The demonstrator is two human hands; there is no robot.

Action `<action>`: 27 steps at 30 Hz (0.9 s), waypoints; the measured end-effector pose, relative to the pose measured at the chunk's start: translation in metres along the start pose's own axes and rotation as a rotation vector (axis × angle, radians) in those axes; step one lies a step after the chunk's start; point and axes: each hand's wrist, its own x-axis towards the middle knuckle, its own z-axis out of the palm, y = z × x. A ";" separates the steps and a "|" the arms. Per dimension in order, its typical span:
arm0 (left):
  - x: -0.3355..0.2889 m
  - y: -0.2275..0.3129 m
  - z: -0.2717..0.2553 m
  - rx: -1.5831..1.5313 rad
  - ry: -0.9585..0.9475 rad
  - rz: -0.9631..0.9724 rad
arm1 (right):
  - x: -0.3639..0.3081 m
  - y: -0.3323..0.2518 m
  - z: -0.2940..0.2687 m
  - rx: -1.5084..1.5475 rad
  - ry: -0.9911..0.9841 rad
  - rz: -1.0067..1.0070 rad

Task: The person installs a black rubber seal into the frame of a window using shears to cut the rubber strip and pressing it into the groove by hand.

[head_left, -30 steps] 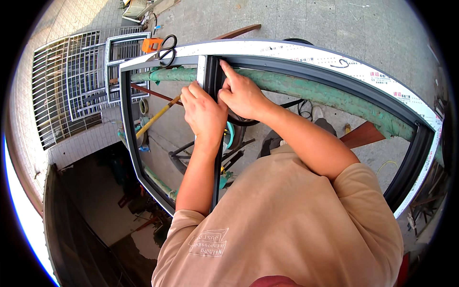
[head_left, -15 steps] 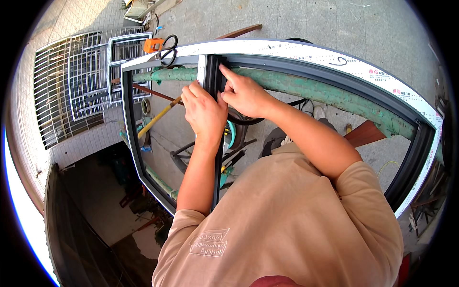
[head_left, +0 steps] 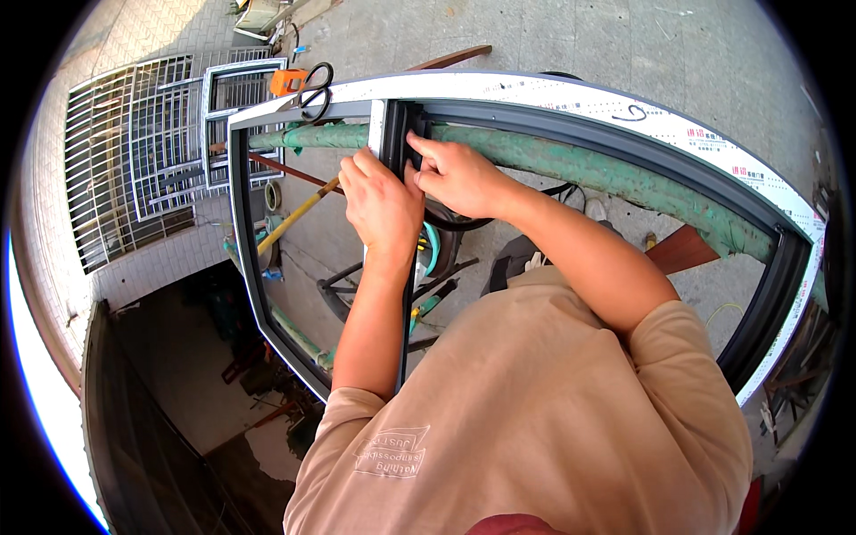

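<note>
A large window frame (head_left: 526, 89), white-faced on the outside and black along its inner channels, lies in front of me. A crossbar (head_left: 379, 120) divides it. My left hand (head_left: 383, 205) has its fingers closed over the white edge of this bar. From the right side, my right hand (head_left: 459, 178) presses its index fingertip and thumb against the bar's black groove, with its other fingers curled. What lies under these fingertips is too small to make out. Just below the right hand shows a curved black band (head_left: 459, 225), partly hidden by it.
Green-wrapped poles (head_left: 571, 160) run under the frame. Black-handled scissors (head_left: 315, 94) and an orange tape measure (head_left: 287, 83) sit at its far left corner. A yellow stick (head_left: 299, 218) shows through the left opening. Metal grilles (head_left: 125, 160) stand at the left wall.
My right index fingertip has slid a little nearer to me along the bar's groove, closer to the thumb. The left hand stays almost in place on the bar.
</note>
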 end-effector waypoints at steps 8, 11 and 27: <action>0.002 0.000 0.003 0.018 0.011 -0.020 | -0.008 -0.002 0.007 -0.050 0.046 0.053; 0.002 0.000 0.003 0.014 0.026 -0.028 | -0.033 -0.005 0.020 -0.161 0.128 0.081; -0.002 -0.010 -0.002 -0.164 -0.028 -0.042 | -0.108 0.064 0.051 -0.730 -0.436 0.159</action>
